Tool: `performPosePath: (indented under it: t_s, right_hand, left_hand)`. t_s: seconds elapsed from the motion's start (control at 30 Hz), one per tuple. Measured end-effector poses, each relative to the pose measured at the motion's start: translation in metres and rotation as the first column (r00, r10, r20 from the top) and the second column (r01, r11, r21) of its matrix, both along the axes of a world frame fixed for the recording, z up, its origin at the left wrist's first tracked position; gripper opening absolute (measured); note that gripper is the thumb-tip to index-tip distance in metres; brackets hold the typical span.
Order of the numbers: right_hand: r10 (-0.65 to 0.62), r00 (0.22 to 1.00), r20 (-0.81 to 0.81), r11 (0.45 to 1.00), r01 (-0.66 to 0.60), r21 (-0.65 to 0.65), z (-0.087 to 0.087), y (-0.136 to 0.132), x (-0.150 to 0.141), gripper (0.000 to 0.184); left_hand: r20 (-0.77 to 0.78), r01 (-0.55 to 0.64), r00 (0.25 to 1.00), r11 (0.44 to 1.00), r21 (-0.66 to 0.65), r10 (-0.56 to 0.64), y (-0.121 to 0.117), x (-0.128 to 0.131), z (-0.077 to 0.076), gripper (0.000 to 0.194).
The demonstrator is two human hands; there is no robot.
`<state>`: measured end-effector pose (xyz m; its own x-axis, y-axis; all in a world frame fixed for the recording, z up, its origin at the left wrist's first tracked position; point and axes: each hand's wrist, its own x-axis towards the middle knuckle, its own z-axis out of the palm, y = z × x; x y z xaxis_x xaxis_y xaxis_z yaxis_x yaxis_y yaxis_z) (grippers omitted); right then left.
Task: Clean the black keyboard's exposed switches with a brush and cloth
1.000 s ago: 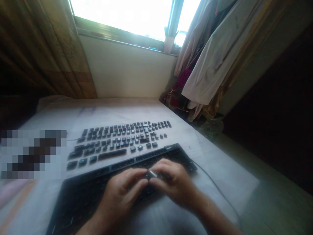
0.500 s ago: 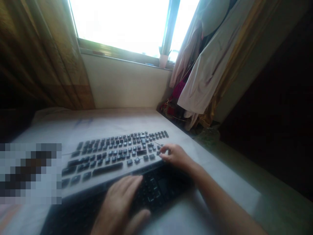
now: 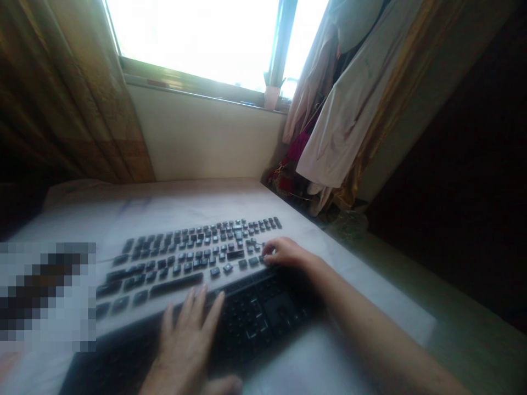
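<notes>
A black keyboard base [image 3: 242,323] lies on the white-covered surface in front of me, its key positions bare of caps in the part that shows. My left hand [image 3: 185,334] rests over it with fingers spread. Beyond the base, loose black keycaps [image 3: 200,255] are laid out in rows, among them a long space bar [image 3: 177,285]. My right hand [image 3: 284,251] is at the right end of these rows, thumb and fingers pinched together low over the caps. Whatever lies between the fingertips is hidden. A thin line-like piece [image 3: 258,243] shows just beside them.
A window with a small potted plant [image 3: 272,96] on its sill stands behind a low wall. Clothes [image 3: 329,131] hang at the right, past the edge of the white cover [image 3: 214,197]. A brown curtain [image 3: 82,109] hangs at the left. A pixelated patch covers the left side.
My left hand has spread its fingers and shifted left over the base. My right thumb and fingers have drawn closer together near the keycaps. The view has shifted slightly.
</notes>
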<state>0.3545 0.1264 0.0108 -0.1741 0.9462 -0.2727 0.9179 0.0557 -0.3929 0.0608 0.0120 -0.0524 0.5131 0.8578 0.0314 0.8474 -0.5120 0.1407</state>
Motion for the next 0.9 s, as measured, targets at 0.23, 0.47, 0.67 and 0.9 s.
performPosePath:
  t_s: [0.23, 0.47, 0.67, 0.9]
  right_hand:
    - [-0.076, 0.963, -0.257, 0.979, 0.121, 0.163, 0.006, -0.008, 0.009, 0.025]
    - [-0.144, 0.776, -0.614, 0.841, 0.423, 0.338, 0.013, -0.082, 0.017, 0.07]
    - [-0.188, 0.72, -0.668, 0.815, 0.493, 0.303, -0.011, -0.138, 0.004, 0.058]
    - [-0.224, 0.742, -0.632, 0.838, 0.478, 0.264, -0.019, -0.146, -0.006, 0.038]
  left_hand:
    - [-0.064, -0.115, 0.992, 0.975, -0.188, 0.105, 0.0, 0.01, 0.028, 0.105]
    - [-0.037, -0.116, 0.993, 0.98, -0.163, 0.111, 0.003, 0.011, 0.035, 0.103]
    - [-0.034, -0.111, 0.994, 0.983, -0.149, 0.107, 0.002, 0.009, 0.033, 0.102]
    - [-0.049, -0.11, 0.993, 0.986, -0.124, 0.104, 0.002, 0.007, 0.03, 0.1]
